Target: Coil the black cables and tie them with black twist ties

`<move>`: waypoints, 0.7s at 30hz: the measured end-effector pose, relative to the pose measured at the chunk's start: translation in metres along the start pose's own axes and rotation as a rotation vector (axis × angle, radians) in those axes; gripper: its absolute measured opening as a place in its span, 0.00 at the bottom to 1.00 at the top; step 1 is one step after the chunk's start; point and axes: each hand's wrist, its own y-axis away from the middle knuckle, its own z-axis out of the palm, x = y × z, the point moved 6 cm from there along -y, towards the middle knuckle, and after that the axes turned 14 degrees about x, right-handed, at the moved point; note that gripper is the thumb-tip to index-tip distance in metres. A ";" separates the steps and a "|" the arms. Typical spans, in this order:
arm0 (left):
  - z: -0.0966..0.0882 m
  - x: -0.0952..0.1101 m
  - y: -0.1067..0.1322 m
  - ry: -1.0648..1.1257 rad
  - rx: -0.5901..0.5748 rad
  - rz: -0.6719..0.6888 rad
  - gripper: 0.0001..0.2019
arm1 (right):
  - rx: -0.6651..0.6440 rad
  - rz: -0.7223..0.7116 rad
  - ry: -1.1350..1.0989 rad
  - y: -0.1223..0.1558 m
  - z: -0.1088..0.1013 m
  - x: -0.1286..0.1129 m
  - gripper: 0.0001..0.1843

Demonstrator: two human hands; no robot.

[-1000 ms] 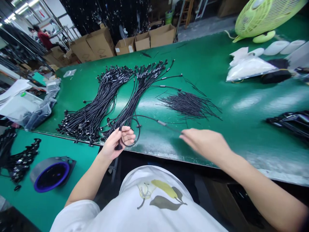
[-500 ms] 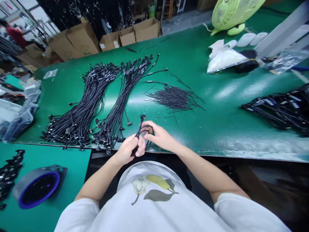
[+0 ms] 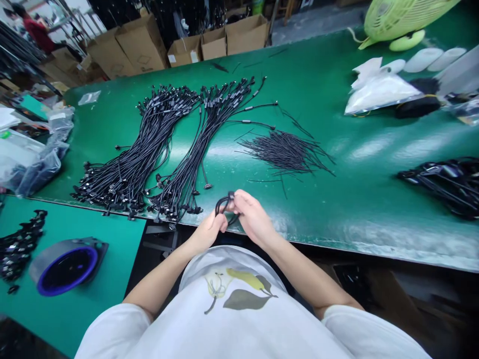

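Observation:
My left hand and my right hand meet at the near edge of the green table. Both are closed on one coiled black cable, folded into a small bundle between them. Just beyond my hands lie two long bundles of black cables, one in the middle and one further left. To the right of these is a heap of thin black ties.
A blue-rimmed grey holder and more black parts sit on the lower left bench. Plastic bags lie at the left, cardboard boxes behind. At right are white bags, a green fan and black bagged cables.
My right hand came back from the right to join my left hand. The cable went from a loose loop to a tight folded bundle held by both hands.

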 end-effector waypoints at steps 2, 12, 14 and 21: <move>-0.007 -0.001 -0.003 -0.164 -0.050 0.006 0.26 | 0.005 -0.125 0.165 0.004 -0.003 0.001 0.21; 0.027 0.001 0.019 0.369 -0.376 -0.240 0.23 | -0.086 -0.222 0.358 0.004 -0.011 -0.023 0.22; 0.033 0.001 0.023 0.525 -0.408 -0.394 0.20 | -0.087 -0.414 0.511 0.003 -0.014 -0.044 0.21; 0.035 -0.005 0.023 0.220 -0.555 -0.342 0.15 | -0.678 -1.073 1.202 0.038 0.010 -0.058 0.25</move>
